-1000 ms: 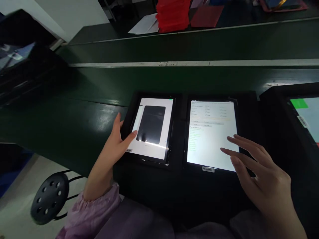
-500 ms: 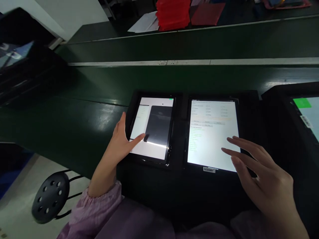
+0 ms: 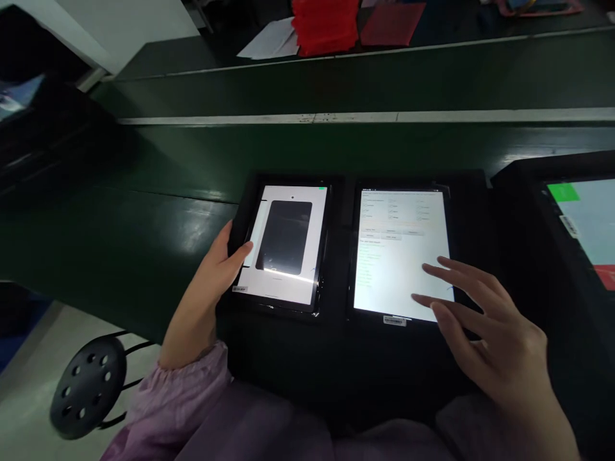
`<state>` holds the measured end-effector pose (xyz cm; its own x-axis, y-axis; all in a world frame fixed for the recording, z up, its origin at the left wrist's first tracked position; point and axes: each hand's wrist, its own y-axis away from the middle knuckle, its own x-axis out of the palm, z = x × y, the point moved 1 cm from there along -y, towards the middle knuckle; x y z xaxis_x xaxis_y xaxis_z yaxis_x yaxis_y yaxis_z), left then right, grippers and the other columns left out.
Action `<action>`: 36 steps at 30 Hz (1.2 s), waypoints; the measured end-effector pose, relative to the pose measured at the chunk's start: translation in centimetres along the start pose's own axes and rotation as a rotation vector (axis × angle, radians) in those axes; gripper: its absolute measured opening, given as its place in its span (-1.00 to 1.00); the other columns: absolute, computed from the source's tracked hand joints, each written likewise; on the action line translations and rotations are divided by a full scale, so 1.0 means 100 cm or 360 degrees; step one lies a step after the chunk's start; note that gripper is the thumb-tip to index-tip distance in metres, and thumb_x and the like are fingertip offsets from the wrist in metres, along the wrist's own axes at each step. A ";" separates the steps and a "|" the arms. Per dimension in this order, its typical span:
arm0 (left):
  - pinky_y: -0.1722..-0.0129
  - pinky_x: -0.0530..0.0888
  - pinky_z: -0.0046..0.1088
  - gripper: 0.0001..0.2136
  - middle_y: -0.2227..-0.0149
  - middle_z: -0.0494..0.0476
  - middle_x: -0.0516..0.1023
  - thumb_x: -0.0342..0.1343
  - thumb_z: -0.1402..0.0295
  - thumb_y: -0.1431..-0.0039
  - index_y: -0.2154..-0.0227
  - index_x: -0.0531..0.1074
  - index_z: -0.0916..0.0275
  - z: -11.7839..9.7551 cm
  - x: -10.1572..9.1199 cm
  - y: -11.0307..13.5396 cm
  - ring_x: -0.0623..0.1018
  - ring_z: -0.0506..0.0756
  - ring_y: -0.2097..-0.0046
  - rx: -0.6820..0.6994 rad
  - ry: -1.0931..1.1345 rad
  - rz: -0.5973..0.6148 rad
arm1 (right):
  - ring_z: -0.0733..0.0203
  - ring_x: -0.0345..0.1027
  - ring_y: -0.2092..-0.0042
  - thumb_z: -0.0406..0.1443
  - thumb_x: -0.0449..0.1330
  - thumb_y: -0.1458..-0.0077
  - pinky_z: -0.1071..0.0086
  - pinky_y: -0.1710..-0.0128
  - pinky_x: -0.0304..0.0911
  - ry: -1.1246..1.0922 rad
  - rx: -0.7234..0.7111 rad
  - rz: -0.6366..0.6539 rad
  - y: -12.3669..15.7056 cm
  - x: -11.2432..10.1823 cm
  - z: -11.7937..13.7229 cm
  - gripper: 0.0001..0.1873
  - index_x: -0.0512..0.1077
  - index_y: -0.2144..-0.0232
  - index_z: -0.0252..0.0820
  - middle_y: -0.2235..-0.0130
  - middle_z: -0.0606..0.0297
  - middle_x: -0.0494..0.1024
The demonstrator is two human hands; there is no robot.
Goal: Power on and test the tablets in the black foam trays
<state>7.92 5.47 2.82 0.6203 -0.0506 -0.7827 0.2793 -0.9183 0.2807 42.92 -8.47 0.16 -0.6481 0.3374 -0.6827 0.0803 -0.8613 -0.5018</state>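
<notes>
Two lit tablets lie side by side in dark surrounds. My left hand [image 3: 216,272] is at the left edge of the left tablet [image 3: 287,237], thumb and forefinger apart, the thumb tip over the screen's left margin. That screen shows a dark panel in the middle with a sliver of a pale one at its left. My right hand [image 3: 490,326] is open over the lower right of the right tablet [image 3: 403,269], its fingers spread. Whether its fingertips touch the glass, I cannot tell. This screen shows rows of checkboxes, grey buttons and green text.
A third tablet [image 3: 593,211] with green and red blocks lies at the right edge. Behind, a raised ledge bears a red stack [image 3: 324,25], white papers [image 3: 271,38] and a red folder [image 3: 393,24]. A black stool [image 3: 89,387] stands at lower left.
My left thumb has drawn back to the left tablet's edge. The dark panel on that screen has slid to the middle. My right hand stays over the right tablet; the view has shifted slightly.
</notes>
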 end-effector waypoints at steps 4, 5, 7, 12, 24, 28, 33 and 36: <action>-0.46 0.34 0.00 -0.32 -0.44 0.23 0.43 0.15 0.27 -0.28 -0.47 0.32 0.17 -0.002 0.002 0.003 0.48 0.34 -0.40 -0.0239 0.0274 -0.0079 | -0.23 0.50 -0.30 -0.41 0.24 -0.34 -0.01 -0.08 0.67 -0.0083 -0.0091 0.0150 -0.002 -0.002 0.003 -0.74 0.69 0.36 -0.16 -0.10 0.07 0.70; -0.47 0.32 -0.02 -0.32 -0.44 0.22 0.43 0.15 0.29 -0.28 -0.46 0.32 0.17 -0.002 0.002 0.003 0.47 0.33 -0.41 -0.0230 0.0297 -0.0087 | -0.24 0.47 -0.33 -0.41 0.24 -0.34 -0.04 -0.11 0.65 -0.0110 -0.0088 0.0179 -0.003 -0.003 0.004 -0.73 0.69 0.38 -0.14 -0.12 0.07 0.69; -0.48 0.30 -0.04 -0.30 -0.45 0.20 0.43 0.16 0.30 -0.28 -0.49 0.28 0.16 0.000 0.003 0.002 0.44 0.32 -0.43 -0.0199 0.0325 -0.0081 | -0.26 0.40 -0.39 -0.40 0.23 -0.35 -0.10 -0.17 0.62 -0.0164 -0.0080 0.0228 -0.003 -0.003 0.006 -0.71 0.70 0.37 -0.10 -0.18 0.11 0.66; -0.45 0.36 0.01 -0.30 -0.43 0.22 0.44 0.16 0.25 -0.33 -0.51 0.23 0.13 0.004 0.002 0.001 0.47 0.36 -0.41 -0.0148 0.0256 -0.0039 | -0.32 0.30 -0.45 -0.35 0.20 -0.40 -0.19 -0.14 0.62 -0.0068 -0.0049 0.0287 -0.001 0.001 0.002 -0.67 0.71 0.37 -0.06 -0.27 0.16 0.60; -0.45 0.33 0.07 -0.12 -0.52 0.33 0.29 0.18 0.12 -0.25 -0.57 0.03 0.18 0.004 -0.006 0.004 0.38 0.44 -0.46 -0.0075 0.0107 0.0129 | -0.23 0.48 -0.32 -0.38 0.27 -0.36 0.02 0.04 0.69 0.0083 0.0066 0.0058 0.000 0.003 0.001 -0.78 0.73 0.17 -0.03 -0.19 0.15 0.66; -0.50 0.17 0.18 0.33 -0.64 0.38 -0.14 0.35 -0.08 0.14 -0.60 -0.24 0.30 0.014 -0.023 0.009 0.02 0.50 -0.60 0.0089 -0.0346 0.0467 | -0.21 0.53 -0.28 -0.39 0.27 -0.35 0.02 0.05 0.69 0.0049 0.0054 0.0051 0.001 0.001 0.000 -0.78 0.73 0.16 -0.03 -0.17 0.15 0.67; -0.46 0.12 0.35 0.36 -0.63 0.46 -0.14 0.36 -0.16 0.18 -0.59 -0.23 0.31 0.014 -0.019 0.021 -0.02 0.58 -0.60 0.0064 -0.0536 0.0368 | -0.21 0.48 -0.32 -0.41 0.23 -0.37 -0.07 -0.09 0.64 -0.0010 -0.0005 0.0127 -0.003 0.002 0.008 -0.77 0.71 0.16 -0.10 -0.19 0.08 0.65; -0.49 0.11 0.27 0.23 -0.62 0.50 -0.07 0.27 -0.11 0.00 -0.58 -0.19 0.39 0.006 -0.008 0.022 0.09 0.58 -0.57 0.0005 -0.0407 0.0127 | -0.28 0.35 -0.41 -0.36 0.20 -0.40 -0.18 -0.14 0.61 -0.0003 -0.0058 0.0236 -0.008 0.011 0.020 -0.75 0.72 0.16 -0.08 -0.26 0.07 0.61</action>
<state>7.59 3.29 3.70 0.4347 -0.2204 -0.8732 0.2343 -0.9085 0.3459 40.61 -8.18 0.90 -0.6285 0.2070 -0.7497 0.2025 -0.8871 -0.4147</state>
